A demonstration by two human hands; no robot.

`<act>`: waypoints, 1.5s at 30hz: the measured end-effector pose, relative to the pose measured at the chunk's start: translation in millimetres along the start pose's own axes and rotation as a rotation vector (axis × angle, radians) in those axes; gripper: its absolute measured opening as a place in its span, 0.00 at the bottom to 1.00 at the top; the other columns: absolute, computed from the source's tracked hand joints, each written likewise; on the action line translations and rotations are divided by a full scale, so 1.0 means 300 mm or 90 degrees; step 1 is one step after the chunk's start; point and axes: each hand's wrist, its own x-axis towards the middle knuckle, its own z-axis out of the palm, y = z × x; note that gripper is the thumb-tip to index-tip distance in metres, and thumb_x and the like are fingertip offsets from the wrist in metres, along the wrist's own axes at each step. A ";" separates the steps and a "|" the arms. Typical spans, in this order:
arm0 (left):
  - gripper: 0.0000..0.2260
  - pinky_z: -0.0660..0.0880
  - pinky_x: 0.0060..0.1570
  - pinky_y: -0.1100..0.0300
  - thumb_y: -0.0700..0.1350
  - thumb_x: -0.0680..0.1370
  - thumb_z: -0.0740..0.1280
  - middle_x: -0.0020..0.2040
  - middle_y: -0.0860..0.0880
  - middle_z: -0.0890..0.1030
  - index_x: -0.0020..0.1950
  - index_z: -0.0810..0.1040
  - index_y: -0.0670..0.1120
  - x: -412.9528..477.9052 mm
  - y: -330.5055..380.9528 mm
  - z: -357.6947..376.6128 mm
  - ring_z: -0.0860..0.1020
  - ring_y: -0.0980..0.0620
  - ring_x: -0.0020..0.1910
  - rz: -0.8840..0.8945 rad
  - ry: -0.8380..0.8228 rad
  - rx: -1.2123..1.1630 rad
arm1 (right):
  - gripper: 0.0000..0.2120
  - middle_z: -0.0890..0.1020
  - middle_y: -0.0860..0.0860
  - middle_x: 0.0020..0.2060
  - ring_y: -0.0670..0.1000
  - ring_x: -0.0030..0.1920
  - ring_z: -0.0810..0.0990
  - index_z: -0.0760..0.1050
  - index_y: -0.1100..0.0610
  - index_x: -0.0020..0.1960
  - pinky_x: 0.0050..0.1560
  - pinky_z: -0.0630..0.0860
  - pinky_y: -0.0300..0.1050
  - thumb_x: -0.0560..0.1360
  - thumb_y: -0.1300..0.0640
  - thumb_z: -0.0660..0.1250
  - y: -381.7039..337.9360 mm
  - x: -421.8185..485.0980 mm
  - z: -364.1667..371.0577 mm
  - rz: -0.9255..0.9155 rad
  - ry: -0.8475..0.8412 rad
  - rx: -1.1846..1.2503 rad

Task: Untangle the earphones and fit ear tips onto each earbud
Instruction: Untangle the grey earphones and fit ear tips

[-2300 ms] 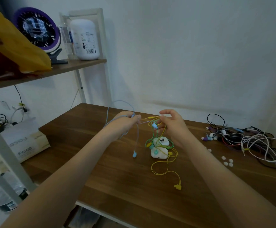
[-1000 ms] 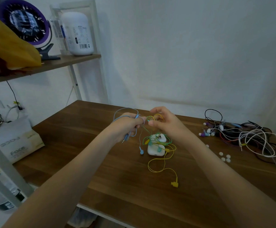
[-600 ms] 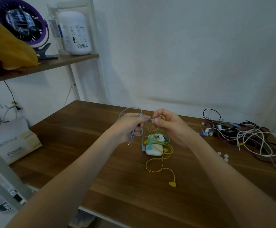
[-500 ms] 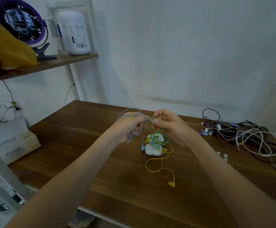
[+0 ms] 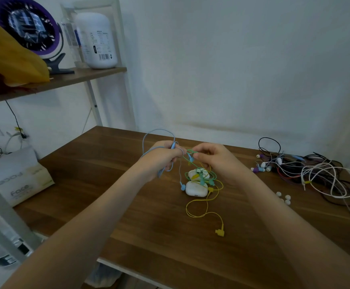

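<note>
My left hand (image 5: 163, 157) is closed around loops of a light blue earphone cable (image 5: 149, 136); one blue earbud (image 5: 182, 187) dangles below it. My right hand (image 5: 210, 156) pinches a knot of green cable (image 5: 201, 174) and blue cable just right of the left hand. The tangle hangs down onto two white earbud cases (image 5: 196, 188) on the wooden table (image 5: 111, 197). A yellow earphone cable (image 5: 199, 207) trails toward me and ends in a yellow plug (image 5: 220, 232). Several white ear tips (image 5: 283, 198) lie loose to the right.
A pile of white, black and red cables with earbuds (image 5: 316, 174) fills the table's far right. A shelf (image 5: 51, 80) on the left carries a purple fan (image 5: 28, 28), a white bottle (image 5: 97, 40) and a yellow bag. A tissue box (image 5: 17, 180) stands left of the table.
My hands came together from a wider spread and now sit close over the cases. The dangling blue earbud and tangle dropped lower, next to the cases.
</note>
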 end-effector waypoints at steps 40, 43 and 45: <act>0.08 0.59 0.20 0.65 0.38 0.79 0.62 0.26 0.51 0.69 0.43 0.80 0.43 -0.006 0.011 -0.016 0.61 0.56 0.20 0.035 0.011 -0.022 | 0.04 0.67 0.43 0.57 0.48 0.67 0.61 0.75 0.41 0.41 0.70 0.60 0.58 0.72 0.46 0.71 -0.006 -0.009 0.032 -0.025 0.135 -0.150; 0.08 0.62 0.23 0.64 0.39 0.78 0.62 0.25 0.52 0.69 0.43 0.79 0.42 -0.006 0.012 -0.019 0.63 0.57 0.19 0.038 -0.004 0.090 | 0.05 0.69 0.44 0.57 0.48 0.67 0.63 0.75 0.41 0.42 0.70 0.62 0.55 0.74 0.50 0.69 -0.012 -0.010 0.022 -0.051 0.189 -0.079; 0.07 0.62 0.25 0.63 0.39 0.77 0.61 0.24 0.52 0.69 0.44 0.79 0.42 -0.006 0.013 -0.019 0.64 0.57 0.19 0.040 -0.020 0.135 | 0.02 0.70 0.45 0.58 0.47 0.66 0.66 0.77 0.46 0.45 0.68 0.65 0.49 0.75 0.52 0.69 -0.016 -0.008 0.015 -0.049 0.200 -0.050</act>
